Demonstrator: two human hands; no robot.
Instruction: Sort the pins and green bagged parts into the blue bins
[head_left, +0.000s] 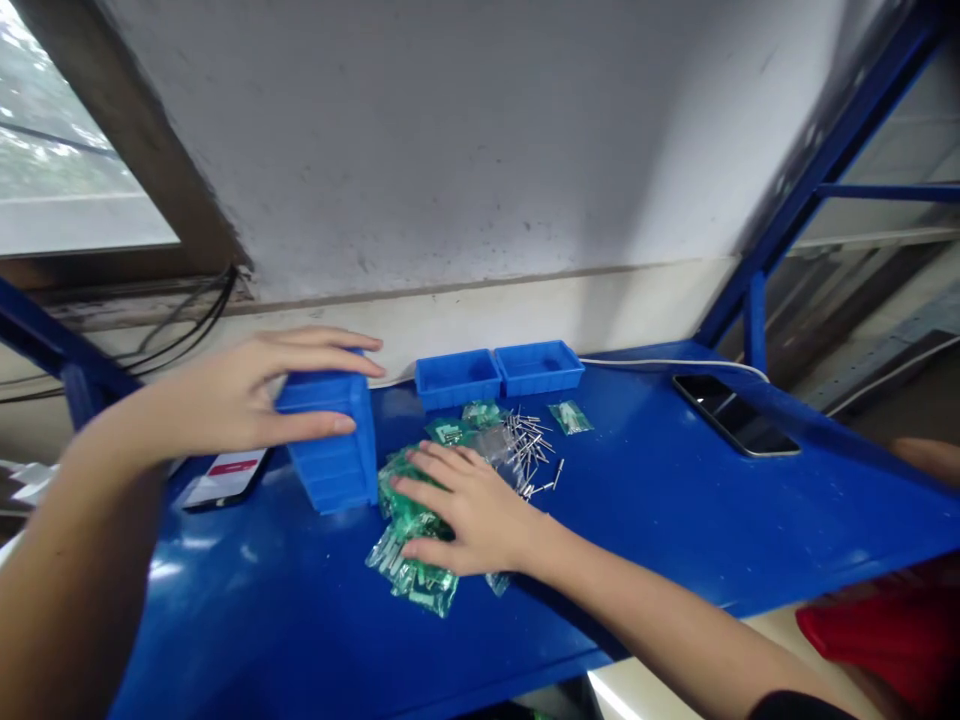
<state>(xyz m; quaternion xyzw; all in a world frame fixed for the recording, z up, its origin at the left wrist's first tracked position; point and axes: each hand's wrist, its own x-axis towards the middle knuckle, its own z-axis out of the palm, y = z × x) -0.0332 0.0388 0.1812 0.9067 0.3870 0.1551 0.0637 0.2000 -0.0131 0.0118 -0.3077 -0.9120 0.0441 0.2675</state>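
Observation:
My left hand (300, 385) grips a blue plastic bin (335, 465) from above, its thumb on the near side and its fingers over the top. The bin is tipped up on the table, its opening apparently facing the pile on its right. My right hand (472, 505) rests with spread fingers on a heap of small green-tinted plastic packets (424, 588), which appear to have small metal parts inside. What lies under the palm is hidden. Just beyond the right hand, loose metal pins (529, 440) are scattered, partly beside a clear bag (491, 445).
Two shallow blue trays (457, 378) stand side by side against the wall. One packet (570, 417) lies apart. A dark phone (735, 415) is at the right, and another phone (225, 478) sits left of the bin. A white cable (675, 362) runs along the blue table (637, 520). Another person's arm (926, 458) shows at right.

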